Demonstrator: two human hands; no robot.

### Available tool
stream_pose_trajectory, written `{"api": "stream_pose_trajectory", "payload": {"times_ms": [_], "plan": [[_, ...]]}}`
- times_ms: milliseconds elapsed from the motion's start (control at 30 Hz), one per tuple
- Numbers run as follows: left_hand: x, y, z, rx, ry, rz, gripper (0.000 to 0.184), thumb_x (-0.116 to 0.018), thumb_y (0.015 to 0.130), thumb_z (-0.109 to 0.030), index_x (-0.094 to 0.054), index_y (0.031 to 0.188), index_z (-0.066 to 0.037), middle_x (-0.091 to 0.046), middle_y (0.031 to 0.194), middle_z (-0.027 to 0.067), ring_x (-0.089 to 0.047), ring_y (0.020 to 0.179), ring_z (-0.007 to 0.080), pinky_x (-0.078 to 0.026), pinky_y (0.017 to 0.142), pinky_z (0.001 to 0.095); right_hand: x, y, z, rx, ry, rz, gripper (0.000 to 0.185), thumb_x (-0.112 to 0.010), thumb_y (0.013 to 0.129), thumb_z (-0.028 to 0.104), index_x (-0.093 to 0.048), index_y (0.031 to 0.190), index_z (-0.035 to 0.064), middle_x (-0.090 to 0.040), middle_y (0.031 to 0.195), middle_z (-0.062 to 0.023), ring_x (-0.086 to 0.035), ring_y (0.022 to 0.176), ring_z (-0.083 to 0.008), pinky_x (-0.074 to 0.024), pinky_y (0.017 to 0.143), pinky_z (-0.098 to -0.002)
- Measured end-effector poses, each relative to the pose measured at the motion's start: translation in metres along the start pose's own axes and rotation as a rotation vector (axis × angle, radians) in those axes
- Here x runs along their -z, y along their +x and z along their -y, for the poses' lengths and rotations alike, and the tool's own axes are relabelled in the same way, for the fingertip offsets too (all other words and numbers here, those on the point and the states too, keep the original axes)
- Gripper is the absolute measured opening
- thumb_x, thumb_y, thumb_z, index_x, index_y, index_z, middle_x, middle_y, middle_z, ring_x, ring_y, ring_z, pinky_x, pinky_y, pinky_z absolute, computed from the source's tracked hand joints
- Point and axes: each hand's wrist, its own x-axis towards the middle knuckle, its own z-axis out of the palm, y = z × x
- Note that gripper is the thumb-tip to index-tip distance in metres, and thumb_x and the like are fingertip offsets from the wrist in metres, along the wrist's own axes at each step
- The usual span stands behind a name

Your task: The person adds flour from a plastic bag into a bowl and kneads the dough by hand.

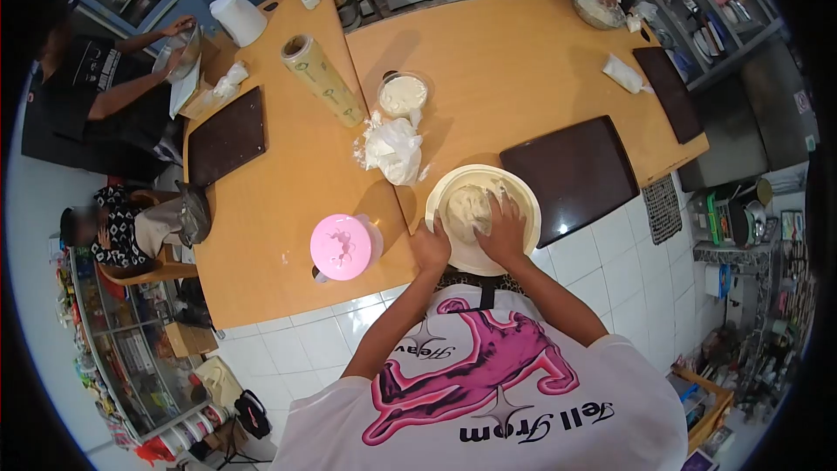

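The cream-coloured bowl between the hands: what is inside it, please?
Inside the bowl lies a lump of pale dough, with the right hand against it. The left hand is at the bowl's side. The bottom beneath the dough is covered from view.

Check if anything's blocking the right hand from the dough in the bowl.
Nothing visible is. The right hand is inside the bowl, its fingers spread against the dough. The left hand is at the bowl's left rim, out of the way.

Dough (466,208) matt & rough, bowl (473,258) smooth plast., tbl. (514,61) smooth wd.
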Motion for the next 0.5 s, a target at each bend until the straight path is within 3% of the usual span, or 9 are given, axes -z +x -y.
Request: {"api": "stream_pose_trajectory", "payload": {"times_ms": [167,367,500], "plan": [[0.005,-0.001,-0.009,0.007,0.008,0.011,0.036,-0.055,0.093,-0.03,-0.064,0.093,0.005,-0.063,0.076,0.0304,-0.063,0.072,0.0466,-0.05,0.063,0.0517,-0.059,0.025,-0.015,0.099,0.175,0.019,0.073,-0.065,0.082,0.031,-0.034,0.143,0.0056,-0.039,0.14,-0.0286,-0.033,0.133,-0.0426,-0.023,0.11,-0.0541],[0.002,-0.002,-0.01,0.071,0.008,0.004,0.031,-0.057,0.092,-0.025,-0.064,0.092,0.005,-0.063,0.076,0.0302,-0.063,0.072,0.0465,-0.049,0.063,0.0511,-0.059,0.023,-0.023,0.255,0.294,-0.014,0.067,-0.066,0.079,0.023,-0.042,0.139,0.0052,-0.047,0.131,-0.0281,-0.041,0.125,-0.0423,-0.0297,0.107,-0.0514],[-0.001,-0.001,-0.009,0.051,0.012,-0.022,0.03,-0.058,0.091,-0.022,-0.063,0.091,0.007,-0.063,0.077,0.0298,-0.063,0.073,0.0466,-0.049,0.064,0.0502,-0.041,0.02,-0.023,0.282,0.378,0.08,0.06,-0.071,0.075,0.017,-0.052,0.131,0.0063,-0.052,0.125,-0.0248,-0.046,0.12,-0.0399,-0.0351,0.104,-0.0468]]}}
